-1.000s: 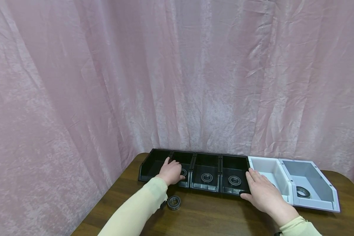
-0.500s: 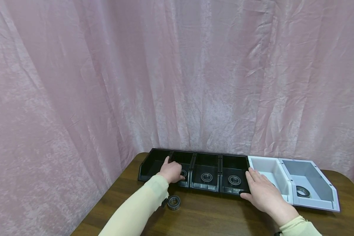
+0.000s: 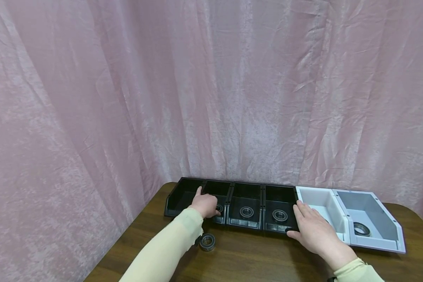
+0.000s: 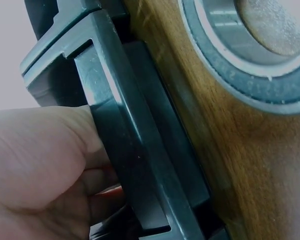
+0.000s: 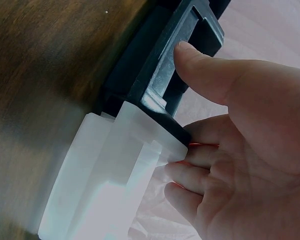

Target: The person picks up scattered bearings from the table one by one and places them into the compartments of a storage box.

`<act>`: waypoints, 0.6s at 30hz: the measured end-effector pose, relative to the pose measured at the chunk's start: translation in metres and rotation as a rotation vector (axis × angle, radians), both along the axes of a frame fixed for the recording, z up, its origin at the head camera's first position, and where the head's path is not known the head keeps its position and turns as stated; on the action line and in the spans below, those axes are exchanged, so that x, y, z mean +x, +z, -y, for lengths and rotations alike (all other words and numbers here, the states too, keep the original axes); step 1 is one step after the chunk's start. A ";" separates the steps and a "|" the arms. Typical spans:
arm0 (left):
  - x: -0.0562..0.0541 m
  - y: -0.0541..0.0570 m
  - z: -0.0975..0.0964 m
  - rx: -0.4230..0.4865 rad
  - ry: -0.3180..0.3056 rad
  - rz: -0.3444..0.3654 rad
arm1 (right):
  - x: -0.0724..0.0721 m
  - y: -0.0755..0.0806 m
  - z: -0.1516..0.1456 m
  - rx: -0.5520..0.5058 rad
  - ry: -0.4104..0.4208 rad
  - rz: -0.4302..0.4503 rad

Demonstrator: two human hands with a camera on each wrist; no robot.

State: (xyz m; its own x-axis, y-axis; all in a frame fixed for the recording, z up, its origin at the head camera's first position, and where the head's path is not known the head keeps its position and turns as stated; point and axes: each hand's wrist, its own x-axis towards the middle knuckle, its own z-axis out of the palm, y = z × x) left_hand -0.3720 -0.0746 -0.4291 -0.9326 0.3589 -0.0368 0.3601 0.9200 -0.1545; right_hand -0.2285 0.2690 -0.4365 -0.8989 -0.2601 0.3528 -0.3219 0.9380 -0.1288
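Observation:
In the head view my left hand [image 3: 204,205] is at the second black bin [image 3: 218,187] from the left, one finger pointing forward and the others loosely bent. A ball bearing [image 3: 219,207] lies in this bin, partly covered by the hand. In the left wrist view, the thumb and fingers [image 4: 97,175] reach behind the bin's front wall [image 4: 125,135]; their tips are hidden. My right hand [image 3: 313,229] rests with nearly straight fingers where the fourth black bin [image 3: 282,194] meets the white bin [image 3: 317,196]. Its thumb [image 5: 192,57] touches the black bin's front edge.
One bearing [image 3: 207,242] lies on the wooden table [image 3: 246,258], close to the left sleeve. Further bearings sit in the third black bin [image 3: 244,192], the fourth black bin and the grey bin [image 3: 377,215]. A pink curtain [image 3: 211,98] hangs behind the row.
The left forearm has shifted very slightly to the right, while the left hand stays at the same bin. My right hand and the bearings keep their places.

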 end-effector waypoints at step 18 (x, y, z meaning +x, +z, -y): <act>0.003 0.007 -0.003 -0.039 0.029 0.034 | 0.000 0.000 0.000 0.003 -0.001 0.003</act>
State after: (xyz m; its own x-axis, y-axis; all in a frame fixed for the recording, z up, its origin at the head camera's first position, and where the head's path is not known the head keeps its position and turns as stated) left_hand -0.3692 -0.0712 -0.4225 -0.9405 0.3297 -0.0817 0.3392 0.9237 -0.1782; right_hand -0.2281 0.2691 -0.4361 -0.8999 -0.2607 0.3496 -0.3211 0.9386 -0.1265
